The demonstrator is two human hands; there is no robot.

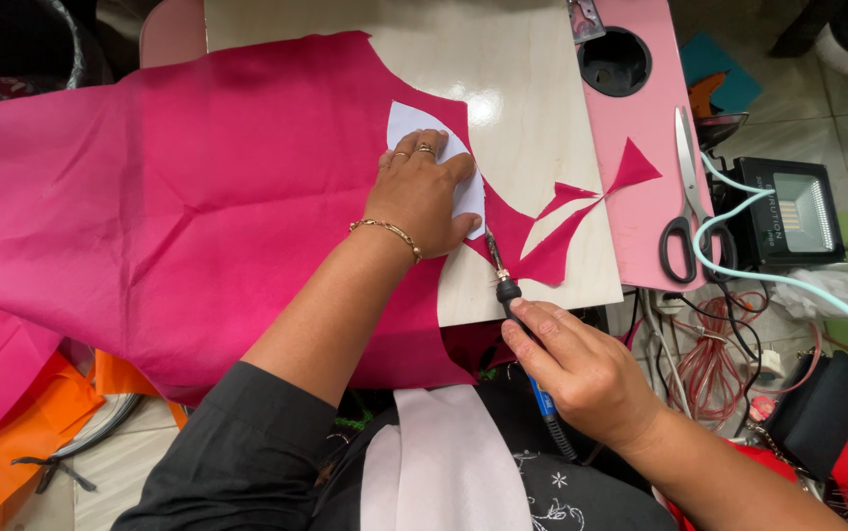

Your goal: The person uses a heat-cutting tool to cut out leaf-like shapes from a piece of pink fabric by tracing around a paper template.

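Observation:
My left hand (425,195) lies flat, fingers spread, pressing a white paper template (408,122) onto a large magenta fabric sheet (168,206). My right hand (581,369) grips a pen-like hot cutting tool (509,287) with a black and blue handle. Its metal tip touches the fabric edge just beside my left thumb. Cut-off magenta scraps (581,211) trail to the right over the pale wooden board (532,88).
Black-handled scissors (685,197) rest on a pink table (645,128) with a round hole (614,61). A pale green cord (788,280), a small black floodlight (788,211) and tangled red wires (709,344) lie at right. Orange fabric (21,433) hangs at lower left.

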